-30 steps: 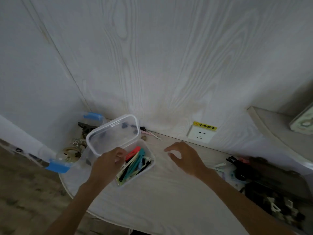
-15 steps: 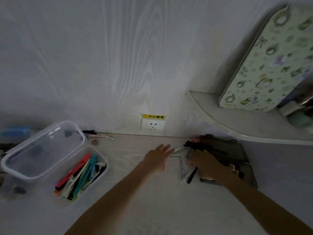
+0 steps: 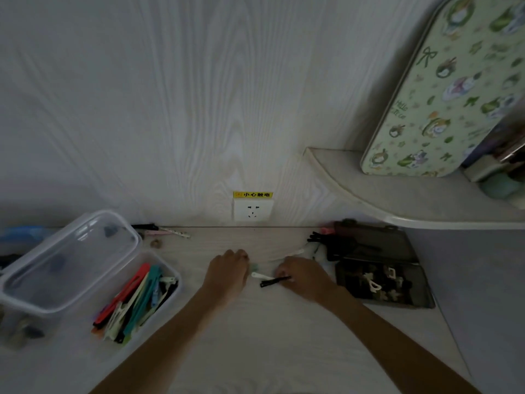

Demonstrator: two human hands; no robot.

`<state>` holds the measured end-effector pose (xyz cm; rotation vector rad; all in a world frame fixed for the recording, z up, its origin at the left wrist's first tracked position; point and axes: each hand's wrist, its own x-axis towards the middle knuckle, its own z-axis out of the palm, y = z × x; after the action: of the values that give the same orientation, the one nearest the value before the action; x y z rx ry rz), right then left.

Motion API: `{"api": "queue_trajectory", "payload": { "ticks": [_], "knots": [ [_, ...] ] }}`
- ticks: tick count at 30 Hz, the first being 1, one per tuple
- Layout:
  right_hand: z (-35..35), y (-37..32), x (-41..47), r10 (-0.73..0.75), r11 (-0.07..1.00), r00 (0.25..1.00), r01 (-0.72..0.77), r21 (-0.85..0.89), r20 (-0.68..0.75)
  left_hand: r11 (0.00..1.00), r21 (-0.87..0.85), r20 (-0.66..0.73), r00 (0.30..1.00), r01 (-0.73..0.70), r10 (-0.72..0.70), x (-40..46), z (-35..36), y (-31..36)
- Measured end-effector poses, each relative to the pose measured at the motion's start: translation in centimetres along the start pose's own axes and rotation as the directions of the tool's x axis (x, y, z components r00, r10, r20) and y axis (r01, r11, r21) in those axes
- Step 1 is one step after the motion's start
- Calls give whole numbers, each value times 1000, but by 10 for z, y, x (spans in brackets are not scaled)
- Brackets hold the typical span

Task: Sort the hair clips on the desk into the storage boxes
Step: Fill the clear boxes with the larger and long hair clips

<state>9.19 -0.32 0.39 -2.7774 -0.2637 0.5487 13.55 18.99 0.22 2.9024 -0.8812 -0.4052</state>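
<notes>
**Pale wood, two hands gathering loose clips**

Pale wood grain covers the table (image 3: pixel 255 336) and the wall behind it; only the head view is given. We see both hands at mid-table, close together. The right hand (image 3: pixel 306 277) has its fingers curled down onto a black hair clip (image 3: pixel 275 281), apparently pinching one end so it can be lifted. A white clip (image 3: pixel 259 275) lies between the hands, just beside the black one. The left hand (image 3: pixel 227 273) is knuckles-up with fingers bent under; whether it holds anything we cannot tell.

Left of the left hand sits a clear storage box (image 3: pixel 167 282) with long red, teal and pale clips laid lengthwise, its clear lid (image 3: pixel 71 260) propped across the far side, presumably left off for quick drops. Right of the right hand lies a dark compartment box (image 3: pixel 380 280) holding small clips, with more black clips (image 3: pixel 319 237) piled beyond it.

The dim light blurs much: the dark box's contents are hard to sort out, and the objects at the far left edge are smeared and cut off.
</notes>
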Motion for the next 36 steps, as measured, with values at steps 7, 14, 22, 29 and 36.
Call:
{"api": "queue_trajectory", "payload": {
  "ticks": [7,14,22,29,36],
  "knots": [
    [-2,-12,18,44,998,993,-37,60,-109,991,-126,181,981,-43,65,-7,0,-13],
    [-4,28,13,157,983,985,-150,-109,65,977,-208,116,993,51,-27,-20,15,-14],
    [29,-16,13,45,986,970,-5,168,-238,900,-361,92,970,244,-226,-24,12,-15],
    [22,-27,23,16,989,997,-27,-142,-77,968,-142,168,969,205,-181,-25,0,-16],
    [3,-52,36,22,972,997,-4,-233,77,893,-354,-11,954,278,-301,-69,-49,-53]
  ]
}}
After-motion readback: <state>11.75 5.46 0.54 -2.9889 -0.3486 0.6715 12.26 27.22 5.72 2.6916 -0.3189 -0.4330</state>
